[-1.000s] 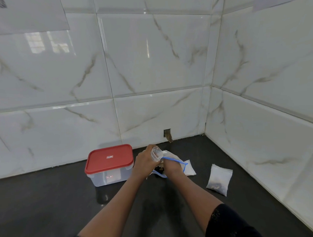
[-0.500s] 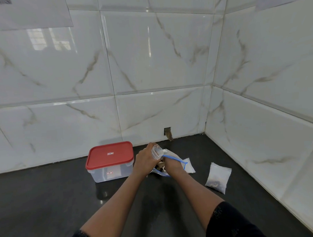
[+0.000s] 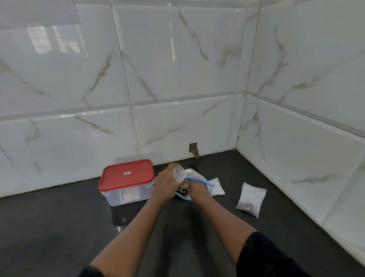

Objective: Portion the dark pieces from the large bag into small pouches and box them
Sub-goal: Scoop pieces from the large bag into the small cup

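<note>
My left hand (image 3: pixel 165 184) grips a small clear pouch (image 3: pixel 178 172) and holds it tilted, mouth toward my right hand. My right hand (image 3: pixel 198 189) is inside the mouth of the large bag (image 3: pixel 202 180), whose blue zip edge lies over the back of the hand. Its fingers are bunched just under the pouch's mouth, and what they hold is hidden. Dark pieces (image 3: pixel 182 191) show in the bag between the two hands. A filled small pouch (image 3: pixel 251 199) lies flat to the right. The clear box with a red lid (image 3: pixel 126 176), lid on, stands left of my left hand.
Flat white pouches (image 3: pixel 217 187) lie under the large bag's right side. The dark counter (image 3: pixel 56 238) ends at white marble-tiled walls behind and to the right, which meet in a corner. A small hole (image 3: pixel 193 148) is in the back wall at counter level.
Both hands stay at the large bag, the left still holding the small pouch. My right hand's fingers have lifted slightly toward the pouch's mouth. The view has shifted a little.
</note>
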`<state>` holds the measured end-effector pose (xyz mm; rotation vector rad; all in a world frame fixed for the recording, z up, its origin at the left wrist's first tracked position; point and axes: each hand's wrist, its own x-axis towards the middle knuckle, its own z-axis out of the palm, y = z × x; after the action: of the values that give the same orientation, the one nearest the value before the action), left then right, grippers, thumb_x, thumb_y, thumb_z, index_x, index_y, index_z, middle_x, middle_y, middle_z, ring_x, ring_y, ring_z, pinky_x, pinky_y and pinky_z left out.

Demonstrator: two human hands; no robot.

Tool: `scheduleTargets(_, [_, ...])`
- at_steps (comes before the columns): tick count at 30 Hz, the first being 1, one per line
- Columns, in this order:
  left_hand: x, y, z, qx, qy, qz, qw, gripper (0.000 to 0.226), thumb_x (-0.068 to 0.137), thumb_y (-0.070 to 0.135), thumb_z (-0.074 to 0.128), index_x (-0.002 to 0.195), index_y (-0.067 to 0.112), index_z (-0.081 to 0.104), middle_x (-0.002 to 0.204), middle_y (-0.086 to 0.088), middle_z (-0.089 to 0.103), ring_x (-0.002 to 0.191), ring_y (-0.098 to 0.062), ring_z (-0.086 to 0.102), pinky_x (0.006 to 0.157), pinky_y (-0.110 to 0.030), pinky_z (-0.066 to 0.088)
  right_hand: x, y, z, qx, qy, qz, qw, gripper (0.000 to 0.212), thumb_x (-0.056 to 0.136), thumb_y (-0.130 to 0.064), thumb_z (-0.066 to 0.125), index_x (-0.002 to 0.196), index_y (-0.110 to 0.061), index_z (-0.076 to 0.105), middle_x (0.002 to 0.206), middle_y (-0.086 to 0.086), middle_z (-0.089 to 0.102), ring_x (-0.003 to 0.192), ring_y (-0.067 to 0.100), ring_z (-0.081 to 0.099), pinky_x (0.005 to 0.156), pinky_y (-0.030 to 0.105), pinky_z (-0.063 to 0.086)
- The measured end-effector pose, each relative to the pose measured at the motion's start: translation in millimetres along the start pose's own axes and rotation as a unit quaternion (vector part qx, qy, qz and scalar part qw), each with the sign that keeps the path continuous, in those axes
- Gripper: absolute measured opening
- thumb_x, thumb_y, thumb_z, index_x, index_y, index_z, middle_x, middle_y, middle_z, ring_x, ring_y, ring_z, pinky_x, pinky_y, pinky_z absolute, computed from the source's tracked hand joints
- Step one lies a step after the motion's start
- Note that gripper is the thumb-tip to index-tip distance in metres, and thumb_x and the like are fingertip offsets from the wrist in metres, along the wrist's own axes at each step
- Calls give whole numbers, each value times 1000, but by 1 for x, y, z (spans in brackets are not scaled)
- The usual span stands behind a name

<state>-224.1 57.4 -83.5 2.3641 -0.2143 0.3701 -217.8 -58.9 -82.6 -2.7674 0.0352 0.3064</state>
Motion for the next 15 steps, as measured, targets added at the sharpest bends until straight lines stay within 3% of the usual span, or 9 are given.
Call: scheduleTargets(15, [1,0,1,26,-20,-8,999,50,78,26,71,122,18,49,111,-4,65,96,-20,62,85,-37,52,-6,-2,-2,79,2,38,996,33,100,-12,37,130,-5,49,134,12,51,124,23,49,101,29,39])
